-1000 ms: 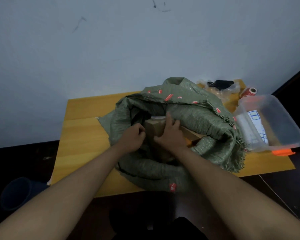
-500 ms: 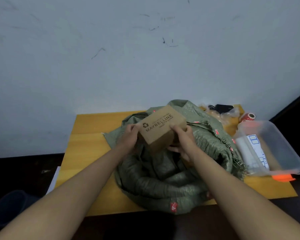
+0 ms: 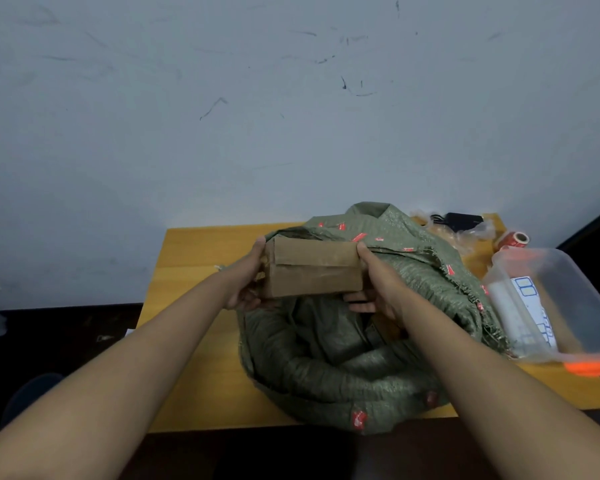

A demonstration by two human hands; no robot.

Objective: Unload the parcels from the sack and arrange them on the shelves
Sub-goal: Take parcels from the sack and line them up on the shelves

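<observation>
A brown cardboard parcel [image 3: 312, 268] is held in the air above the open mouth of a green woven sack [image 3: 347, 368] with red marks. My left hand [image 3: 248, 278] grips the parcel's left end and my right hand [image 3: 374, 282] grips its right end, fingers under the box. The sack sits slumped on a yellow wooden table [image 3: 191, 341]. Another brown parcel [image 3: 387, 327] shows partly inside the sack under my right wrist. No shelves are in view.
A clear plastic tub [image 3: 565, 299] with label sheets and an orange clip stands at the table's right edge. Behind it lie a red roll [image 3: 513, 240] and a black adapter in a plastic bag [image 3: 461, 223]. A blue-grey wall stands right behind the table.
Both hands pulled the parcel up out of the sack, then turned it, so its printed face no longer shows. The camera tilted upward.
</observation>
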